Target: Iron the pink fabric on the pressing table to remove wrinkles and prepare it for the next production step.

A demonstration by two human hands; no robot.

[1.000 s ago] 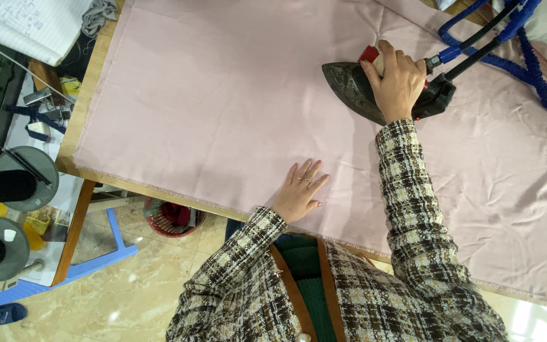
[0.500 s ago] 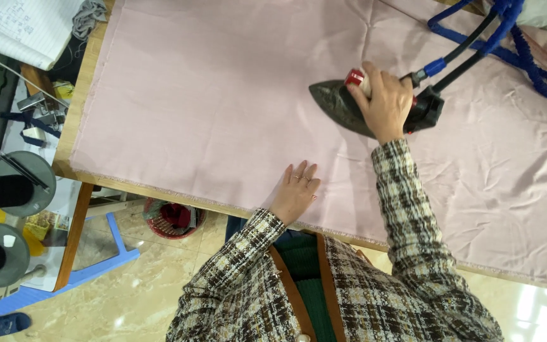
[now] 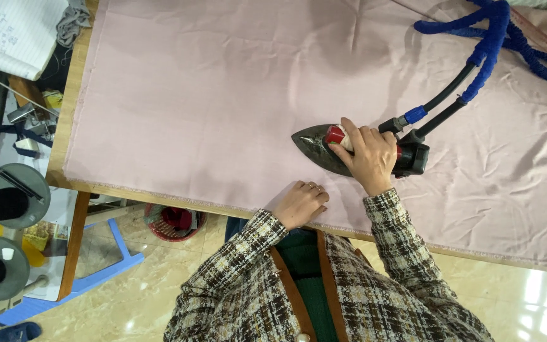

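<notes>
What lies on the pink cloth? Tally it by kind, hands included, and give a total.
Steam iron: 1
Black hoses: 2
Hands, left hand and right hand: 2
Total: 5

A wooden tabletop [image 3: 71,136] is carrying a wide sheet of pale pink fabric [image 3: 223,101], which is lying flat and covering nearly all of it, leaving only a bare wooden strip showing along the 9 o'clock edge and a thin line at 6 o'clock. A dark iron [image 3: 324,147] is sitting directly on the fabric, right of centre, its tip pointing toward 9 o'clock. Blue-wrapped hoses [image 3: 508,38] are trailing over the fabric toward 2 o'clock.
</notes>
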